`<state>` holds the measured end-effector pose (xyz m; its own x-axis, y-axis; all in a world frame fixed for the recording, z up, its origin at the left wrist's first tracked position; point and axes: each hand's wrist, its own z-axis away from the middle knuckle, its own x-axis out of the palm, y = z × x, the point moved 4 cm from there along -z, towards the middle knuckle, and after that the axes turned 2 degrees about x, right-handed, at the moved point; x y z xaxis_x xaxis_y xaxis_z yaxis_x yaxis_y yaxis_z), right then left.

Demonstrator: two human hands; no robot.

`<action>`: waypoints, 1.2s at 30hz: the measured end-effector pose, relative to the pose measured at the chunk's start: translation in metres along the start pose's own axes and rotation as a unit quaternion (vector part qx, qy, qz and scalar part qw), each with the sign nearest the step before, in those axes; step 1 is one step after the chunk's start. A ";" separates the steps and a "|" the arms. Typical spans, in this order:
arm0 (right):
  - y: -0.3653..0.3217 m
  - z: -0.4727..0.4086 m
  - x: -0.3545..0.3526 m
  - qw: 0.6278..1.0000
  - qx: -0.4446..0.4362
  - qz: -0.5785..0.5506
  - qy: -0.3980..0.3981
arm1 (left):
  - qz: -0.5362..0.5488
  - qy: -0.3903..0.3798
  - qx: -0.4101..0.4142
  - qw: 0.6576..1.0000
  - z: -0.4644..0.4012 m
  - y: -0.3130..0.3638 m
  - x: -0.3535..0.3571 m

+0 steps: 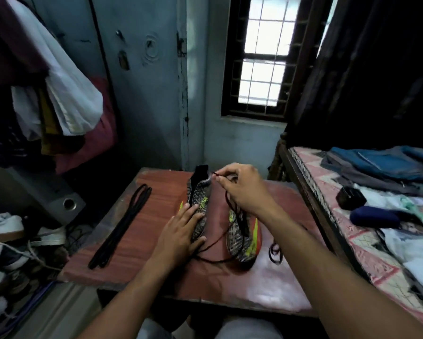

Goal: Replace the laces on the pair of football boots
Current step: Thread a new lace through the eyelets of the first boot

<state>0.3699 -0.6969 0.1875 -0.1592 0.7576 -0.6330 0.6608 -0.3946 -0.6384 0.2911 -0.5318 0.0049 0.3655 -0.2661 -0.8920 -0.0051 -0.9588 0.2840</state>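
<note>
While a bed (367, 243) with a patterned cover fills the right side and hanging clothes (58, 94) crowd the left, a reddish-brown counter (142, 241) sits in the middle under a barred window (264, 57). On the bed lie a blue bag (381, 165) and a small black box (351, 197). A grey speaker (58, 201) stands on the floor left of the counter.

Two football boots rest side by side near the counter's middle, toes toward the person. The left boot (200, 199) has a tall black collar at its far end; the right boot (242, 238) shows orange and yellow-green trim. The left hand (181, 233) lies flat with straight fingers pressing on the left boot's forefoot. The right hand (239, 187) is raised above the boots, its thumb and forefinger pinching the end of a black lace (220, 243), which trails down across the right boot and loops onto the counter in front of both boots. A bundle of spare black laces (121, 225) lies stretched out well to the left of the boots. A small dark coil (275, 252) lies just right of the right boot.
</note>
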 end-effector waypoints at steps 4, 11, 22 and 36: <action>-0.058 -0.063 -0.007 0.994 -0.084 0.074 -0.021 | 0.004 0.011 -0.066 0.998 -0.006 0.002 -0.005; -0.098 -0.116 -0.014 0.981 -0.146 0.127 0.029 | 0.038 -0.047 -0.055 0.997 -0.017 -0.003 -0.025; 0.034 -0.024 0.105 0.929 -0.067 0.282 -0.231 | 0.184 0.113 -0.042 0.975 -0.009 -0.043 -0.021; 0.083 -0.018 0.111 0.983 -0.075 0.126 -0.110 | 0.139 0.116 -0.056 0.982 -0.015 -0.039 -0.016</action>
<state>0.4200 -0.6361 0.0717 -0.1202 0.5078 -0.8530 0.7977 -0.4621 -0.3875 0.2996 -0.4884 0.0136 0.5674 -0.4728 -0.6741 -0.0373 -0.8326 0.5526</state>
